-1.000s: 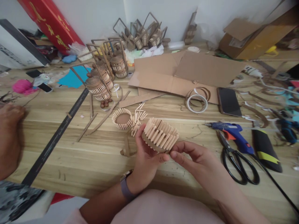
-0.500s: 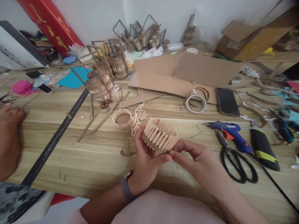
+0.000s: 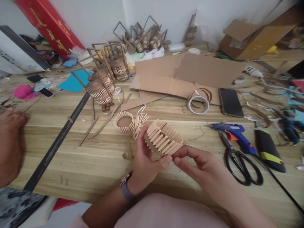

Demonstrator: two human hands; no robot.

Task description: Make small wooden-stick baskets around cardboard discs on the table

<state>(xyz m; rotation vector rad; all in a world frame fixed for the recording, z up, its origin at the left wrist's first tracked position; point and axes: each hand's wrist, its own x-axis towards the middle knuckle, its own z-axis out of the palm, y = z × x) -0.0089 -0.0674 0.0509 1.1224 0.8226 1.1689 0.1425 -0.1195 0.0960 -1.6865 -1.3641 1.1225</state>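
My left hand (image 3: 147, 166) is wrapped round a small round basket of wooden sticks (image 3: 165, 138), held tilted above the table with its open side turned away to the upper right. A brown cardboard strip (image 3: 152, 146) runs round its base. At the lower right of the base, the thumb and fingers of my right hand (image 3: 201, 164) are pinched together where this strip reaches them; its end is hidden. Just beyond, a second stick ring with a cardboard bottom (image 3: 123, 122) stands beside a pile of loose sticks (image 3: 141, 120).
To the right lie a blue glue gun (image 3: 234, 131), black-handled scissors (image 3: 242, 167), a phone (image 3: 230, 102) and a tape roll (image 3: 199, 104). Cardboard sheets (image 3: 209, 71) and handled stick baskets (image 3: 98, 91) are farther back. Another person's hand (image 3: 10, 126) rests at left.
The stick basket has tilted and turned a little in my left hand, its sticks now slanting more to the right. My right fingertips stay close to its base.
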